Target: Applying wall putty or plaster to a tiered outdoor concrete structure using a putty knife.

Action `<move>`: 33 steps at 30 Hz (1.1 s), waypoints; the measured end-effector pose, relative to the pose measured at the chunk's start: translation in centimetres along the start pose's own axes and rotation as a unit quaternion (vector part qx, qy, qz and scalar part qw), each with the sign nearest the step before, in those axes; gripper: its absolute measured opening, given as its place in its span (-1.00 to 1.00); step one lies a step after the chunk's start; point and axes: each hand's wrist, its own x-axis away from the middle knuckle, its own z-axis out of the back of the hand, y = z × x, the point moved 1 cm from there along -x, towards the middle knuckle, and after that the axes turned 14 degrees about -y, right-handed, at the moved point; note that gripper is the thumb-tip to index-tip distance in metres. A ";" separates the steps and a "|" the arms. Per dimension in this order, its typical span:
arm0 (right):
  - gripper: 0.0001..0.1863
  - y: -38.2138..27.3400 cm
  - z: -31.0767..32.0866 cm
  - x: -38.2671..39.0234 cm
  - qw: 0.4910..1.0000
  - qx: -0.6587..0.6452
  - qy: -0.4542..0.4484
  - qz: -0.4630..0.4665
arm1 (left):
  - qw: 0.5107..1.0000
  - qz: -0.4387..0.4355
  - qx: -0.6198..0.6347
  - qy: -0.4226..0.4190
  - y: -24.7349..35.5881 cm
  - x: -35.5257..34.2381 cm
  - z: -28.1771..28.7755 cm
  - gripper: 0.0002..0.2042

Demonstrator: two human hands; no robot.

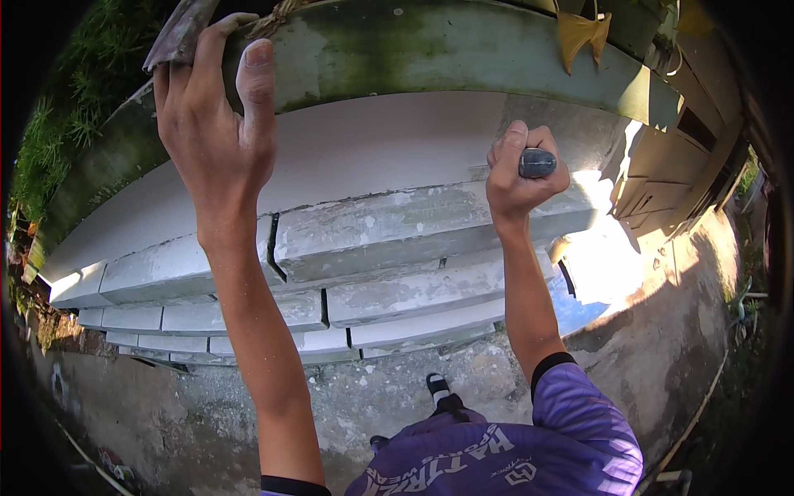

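The left hand (217,136) is raised high at the top of the wall (397,157). Its fingers (256,78) are bent over the mossy upper edge (430,50) of the wall, and they seem to press on a flat grey tool (178,33), perhaps a trowel blade, which points up and to the left, away from the person. Only a part of this blade is visible, so I cannot tell its full shape.

The right hand (521,169) is lower and further right, in front of the smooth grey plaster. It is closed into a tight fist around a dark rounded handle (538,163). The end of the handle points to the right; the rest of this tool is hidden inside the fist.

Below both hands, stacked pale concrete blocks (389,240) form steps going down to the rough ground (347,405). The blocks lie lengthwise from left to right. The right hand is nearer to them than the left one. A dry yellow leaf (583,33) hangs at the top.
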 end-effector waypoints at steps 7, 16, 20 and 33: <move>-0.61 1.3 -0.6 -0.5 0.988 0.102 -0.080 0.078 | 0.999 0.031 0.001 -0.027 0.3 0.2 -0.1 -0.41; -0.59 -1.3 -0.7 -1.0 1.000 -0.011 -0.015 -0.019 | 0.999 0.036 -0.013 -0.020 -0.2 0.4 0.2 -0.44; -0.58 1.8 -0.4 -1.2 0.997 0.059 -0.043 -0.003 | 0.999 0.023 0.004 -0.035 0.8 0.0 0.5 -0.45; -0.61 3.0 -0.2 -0.5 0.993 0.114 -0.034 0.016 | 0.999 0.026 0.004 -0.027 0.5 -0.1 0.2 -0.44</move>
